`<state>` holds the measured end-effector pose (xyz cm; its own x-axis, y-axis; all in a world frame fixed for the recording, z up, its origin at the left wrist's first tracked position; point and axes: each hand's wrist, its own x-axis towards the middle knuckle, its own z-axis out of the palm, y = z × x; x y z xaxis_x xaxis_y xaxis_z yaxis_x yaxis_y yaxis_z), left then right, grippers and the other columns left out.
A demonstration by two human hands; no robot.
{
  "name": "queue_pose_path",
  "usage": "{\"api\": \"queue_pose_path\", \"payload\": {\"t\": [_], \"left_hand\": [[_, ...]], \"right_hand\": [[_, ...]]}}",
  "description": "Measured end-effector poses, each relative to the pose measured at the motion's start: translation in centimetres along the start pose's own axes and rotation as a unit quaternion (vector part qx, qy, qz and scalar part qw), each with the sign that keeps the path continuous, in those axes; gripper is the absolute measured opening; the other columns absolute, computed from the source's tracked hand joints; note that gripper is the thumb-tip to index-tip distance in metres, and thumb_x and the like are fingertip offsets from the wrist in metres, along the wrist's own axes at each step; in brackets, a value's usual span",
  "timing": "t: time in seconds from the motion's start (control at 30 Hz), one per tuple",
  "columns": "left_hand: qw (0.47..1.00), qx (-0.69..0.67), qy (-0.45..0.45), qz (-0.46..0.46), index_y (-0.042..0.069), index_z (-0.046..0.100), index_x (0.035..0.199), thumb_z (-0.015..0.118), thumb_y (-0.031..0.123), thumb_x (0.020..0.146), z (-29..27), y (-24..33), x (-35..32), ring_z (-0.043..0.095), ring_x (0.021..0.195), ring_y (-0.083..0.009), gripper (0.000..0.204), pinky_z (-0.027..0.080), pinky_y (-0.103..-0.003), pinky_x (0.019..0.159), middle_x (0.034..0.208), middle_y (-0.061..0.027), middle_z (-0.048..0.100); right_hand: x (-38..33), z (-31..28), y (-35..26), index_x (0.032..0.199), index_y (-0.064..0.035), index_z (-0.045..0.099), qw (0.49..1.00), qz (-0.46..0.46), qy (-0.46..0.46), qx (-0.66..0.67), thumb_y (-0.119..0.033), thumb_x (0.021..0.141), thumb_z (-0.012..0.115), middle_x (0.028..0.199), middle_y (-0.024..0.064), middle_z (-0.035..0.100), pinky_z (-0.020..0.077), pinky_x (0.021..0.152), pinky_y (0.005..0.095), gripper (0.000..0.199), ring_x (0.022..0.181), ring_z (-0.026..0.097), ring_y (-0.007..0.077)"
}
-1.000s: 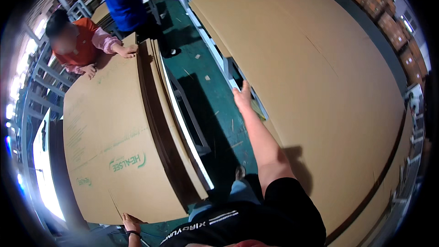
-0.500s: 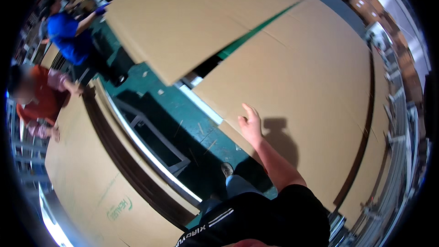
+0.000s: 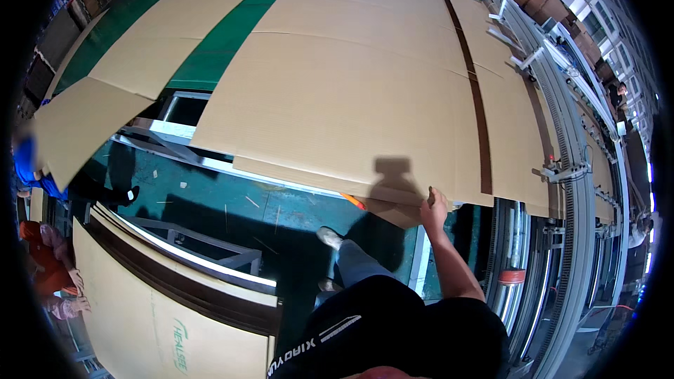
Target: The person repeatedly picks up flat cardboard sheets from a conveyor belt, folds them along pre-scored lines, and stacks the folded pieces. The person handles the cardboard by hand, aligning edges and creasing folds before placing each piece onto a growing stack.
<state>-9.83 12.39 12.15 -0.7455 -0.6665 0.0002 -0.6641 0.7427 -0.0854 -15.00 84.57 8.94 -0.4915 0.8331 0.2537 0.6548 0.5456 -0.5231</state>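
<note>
My right hand (image 3: 434, 212) is closed on the near edge of a large brown cardboard sheet (image 3: 351, 91), with its thumb side up. Below the hand's wrist, a bare forearm runs back to a black sleeve. By the hand, the sheet's near corner bends downward, and a dark shadow falls across it. A small orange-red object (image 3: 353, 201) shows at the sheet's near edge, left of my hand; its kind is unclear. The sheet lies flat on a long green-topped work surface with a metal frame. My left hand is out of view.
Another cardboard sheet (image 3: 91, 116) tilts down at the left beside a person in blue (image 3: 27, 161). A person in orange (image 3: 45, 260) rests hands on a stack of cardboard (image 3: 126, 295). Metal rails (image 3: 562, 98) and rollers (image 3: 516, 267) run along the right. Green floor (image 3: 210, 196) lies between.
My view has swung to the right. My right hand has gone from open above the sheet to closed on its near edge. The left-hand sheet has shifted left and tilted down.
</note>
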Motion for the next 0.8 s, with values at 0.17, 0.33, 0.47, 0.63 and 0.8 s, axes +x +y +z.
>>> {"api": "queue_pose_path", "payload": {"t": [0.17, 0.33, 0.47, 0.63, 0.8], "left_hand": [[0.997, 0.023, 0.036, -0.071, -0.001, 0.045, 0.133, 0.074, 0.022, 0.067, 0.4, -7.7, -5.7, 0.049, 0.12, -0.0383, 0.075, 0.039, -0.044, 0.104, 0.133, -0.0229, 0.049], [0.974, 0.056, -0.074, -0.208, 0.003, 0.036, 0.141, 0.081, 0.027, 0.066, -6.2, -2.5, -5.5, 0.032, 0.137, -0.0273, 0.091, 0.024, -0.039, 0.114, 0.147, -0.0153, 0.037], [0.974, 0.047, -0.01, -0.222, 0.008, 0.048, 0.131, 0.063, 0.016, 0.077, -4.7, -0.9, -7.1, 0.036, 0.134, -0.0257, 0.057, 0.026, -0.044, 0.11, 0.142, -0.0081, 0.045], [0.965, 0.045, -0.067, -0.248, 0.007, 0.051, 0.127, 0.06, 0.017, 0.08, -5.2, 0.5, -7.8, 0.043, 0.128, -0.0281, 0.049, 0.032, -0.046, 0.105, 0.134, -0.0111, 0.05], [0.968, 0.061, -0.041, -0.238, 0.002, 0.05, 0.126, 0.058, 0.011, 0.08, -3.4, -0.6, -7.1, 0.047, 0.123, -0.0322, 0.048, 0.036, -0.043, 0.103, 0.133, -0.0148, 0.051]], "right_hand": [[2.1, -3.8, 4.0, 0.105, -0.0011, 0.061, 0.993, -0.002, 0.058, -0.105, -0.01, 0.076, 0.062, 0.106, 0.0172, 0.062, 0.0456, 0.088, 0.0442, 0.031, 0.098, 0.058, 0.0369], [6.9, -3.5, 18.0, 0.109, -0.0119, 0.065, 0.929, 0.193, 0.094, -0.301, -0.05, 0.085, 0.051, 0.105, 0.0151, 0.067, 0.0491, 0.076, 0.0541, 0.047, 0.091, 0.064, 0.0363], [9.6, -4.3, 25.4, 0.104, -0.0057, 0.069, 0.922, 0.254, -0.015, -0.294, -0.055, 0.086, 0.046, 0.103, 0.0169, 0.068, 0.0485, 0.082, 0.052, 0.057, 0.102, 0.061, 0.0377], [9.0, -5.3, 24.9, 0.102, 0.0006, 0.07, 0.92, 0.272, 0.006, -0.283, -0.059, 0.083, 0.051, 0.105, 0.0203, 0.067, 0.0495, 0.084, 0.0497, 0.065, 0.102, 0.062, 0.0365], [9.9, -6.4, 21.1, 0.104, 0.0031, 0.068, 0.88, 0.445, 0.002, -0.164, -0.045, 0.075, 0.069, 0.105, 0.0207, 0.067, 0.0514, 0.081, 0.0448, 0.057, 0.098, 0.064, 0.0338]]}}
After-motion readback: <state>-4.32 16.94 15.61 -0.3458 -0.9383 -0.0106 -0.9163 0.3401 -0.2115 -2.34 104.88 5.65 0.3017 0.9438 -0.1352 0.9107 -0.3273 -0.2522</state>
